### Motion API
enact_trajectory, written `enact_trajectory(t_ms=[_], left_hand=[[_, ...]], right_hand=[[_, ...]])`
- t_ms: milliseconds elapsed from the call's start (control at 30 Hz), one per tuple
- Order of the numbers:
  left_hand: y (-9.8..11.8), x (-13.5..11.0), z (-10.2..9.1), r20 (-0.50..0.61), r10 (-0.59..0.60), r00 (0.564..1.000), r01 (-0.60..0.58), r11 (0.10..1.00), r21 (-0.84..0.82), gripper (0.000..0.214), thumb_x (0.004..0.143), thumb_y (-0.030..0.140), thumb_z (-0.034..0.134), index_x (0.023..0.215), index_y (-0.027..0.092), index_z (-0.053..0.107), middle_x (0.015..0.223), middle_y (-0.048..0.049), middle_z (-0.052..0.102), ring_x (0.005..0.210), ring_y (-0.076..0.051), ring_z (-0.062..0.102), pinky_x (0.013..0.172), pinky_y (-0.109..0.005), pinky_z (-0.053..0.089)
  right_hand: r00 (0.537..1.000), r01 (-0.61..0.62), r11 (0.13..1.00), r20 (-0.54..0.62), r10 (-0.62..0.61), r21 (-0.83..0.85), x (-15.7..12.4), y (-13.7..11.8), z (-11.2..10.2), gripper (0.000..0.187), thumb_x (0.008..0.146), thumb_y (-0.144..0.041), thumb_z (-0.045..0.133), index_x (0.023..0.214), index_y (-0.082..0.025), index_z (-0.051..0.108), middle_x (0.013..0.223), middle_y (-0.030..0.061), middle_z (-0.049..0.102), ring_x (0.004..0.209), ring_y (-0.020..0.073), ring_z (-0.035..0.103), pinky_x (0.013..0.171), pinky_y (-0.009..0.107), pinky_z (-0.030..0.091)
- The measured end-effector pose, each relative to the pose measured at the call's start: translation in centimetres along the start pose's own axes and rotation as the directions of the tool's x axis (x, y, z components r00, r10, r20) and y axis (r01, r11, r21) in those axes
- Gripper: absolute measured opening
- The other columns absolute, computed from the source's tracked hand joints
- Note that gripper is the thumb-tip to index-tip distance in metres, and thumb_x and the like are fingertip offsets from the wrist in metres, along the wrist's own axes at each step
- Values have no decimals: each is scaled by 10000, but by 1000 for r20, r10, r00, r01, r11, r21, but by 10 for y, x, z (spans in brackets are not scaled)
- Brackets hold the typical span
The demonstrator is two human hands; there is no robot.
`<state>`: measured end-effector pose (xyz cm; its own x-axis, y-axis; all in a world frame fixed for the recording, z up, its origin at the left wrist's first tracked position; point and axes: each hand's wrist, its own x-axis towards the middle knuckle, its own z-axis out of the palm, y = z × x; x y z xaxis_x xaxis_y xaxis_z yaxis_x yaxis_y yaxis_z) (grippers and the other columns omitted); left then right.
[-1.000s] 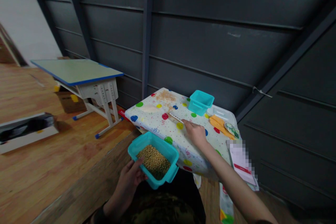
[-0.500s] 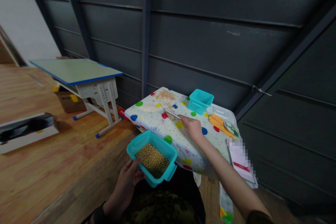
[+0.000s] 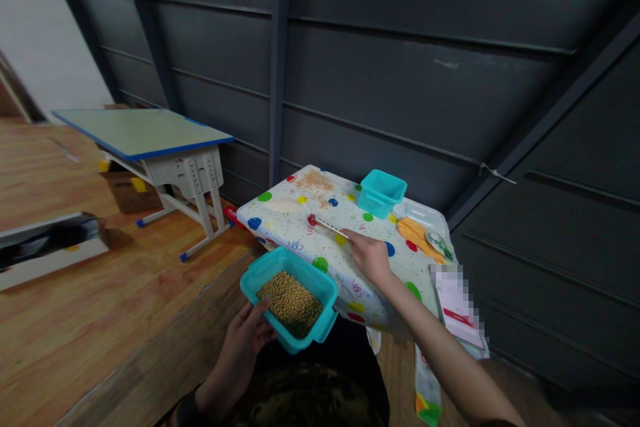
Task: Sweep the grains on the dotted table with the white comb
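Note:
My left hand (image 3: 247,340) grips the near corner of a teal box (image 3: 289,298) filled with yellow beans, held just below the near edge of a small table. A white cloth with coloured dots (image 3: 300,213) covers that table. Over the cloth, my right hand (image 3: 371,257) pinches a thin white flat strip (image 3: 327,225) that points toward the left. Beyond the strip, a patch of loose beans (image 3: 315,181) lies at the far edge of the cloth.
An empty teal box (image 3: 381,193) stands at the table's back. A white tray (image 3: 425,217) with orange items sits at the right, papers (image 3: 457,307) nearer me. A blue-edged desk (image 3: 145,135) stands to the left on the wooden floor, dark wall panels behind.
My right hand has drawn the white strip toward the near-left across the cloth. The bean box in my left hand has stayed almost in place.

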<state>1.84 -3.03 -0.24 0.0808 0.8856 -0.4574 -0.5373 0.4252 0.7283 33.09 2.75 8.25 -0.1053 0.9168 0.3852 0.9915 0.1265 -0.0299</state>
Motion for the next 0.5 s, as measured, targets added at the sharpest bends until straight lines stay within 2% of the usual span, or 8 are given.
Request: enact_trajectory(t_ms=[133, 300, 400, 500], left_hand=[[0, -1, 0, -11, 3, 1000, -3, 1000, 12, 590, 563, 479, 1083, 983, 188, 789, 734, -5, 812, 588, -152, 718, 535, -233, 577], [-1, -1, -2, -4, 2, 1000, -2, 1000, 5, 609, 571, 483, 1085, 1012, 182, 792, 769, -17, 832, 628, -161, 750, 559, -230, 601], [-2, -1, -2, 10, 5, 1000, -5, 1000, -7, 614, 568, 496, 1089, 1000, 179, 789, 780, -16, 839, 636, -153, 753, 564, -222, 605], [-4, 0, -2, 3, 3, 1000, -3, 1000, -21, 617, 565, 487, 1093, 1008, 185, 788, 785, -6, 841, 629, -142, 748, 562, -211, 599]], right_hand=[[996, -83, 996, -20, 82, -43, -2, 4, -5, 540, 977, -77, 569, 1443, -272, 760, 1301, 65, 837, 1035, 231, 847, 877, 279, 648], [995, 90, 995, 38, -89, -45, -19, -7, 2, 602, 931, 6, 552, 1433, -255, 757, 1403, 83, 791, 1211, 223, 807, 983, 303, 649], [985, 172, 985, -15, -172, -22, -30, -12, 6, 608, 913, 6, 554, 1434, -237, 753, 1399, 86, 794, 1248, 221, 793, 1024, 328, 648], [983, 159, 987, -93, -157, 7, -30, -10, 2, 586, 927, -14, 550, 1429, -237, 756, 1344, 75, 821, 1159, 207, 822, 973, 294, 652]])
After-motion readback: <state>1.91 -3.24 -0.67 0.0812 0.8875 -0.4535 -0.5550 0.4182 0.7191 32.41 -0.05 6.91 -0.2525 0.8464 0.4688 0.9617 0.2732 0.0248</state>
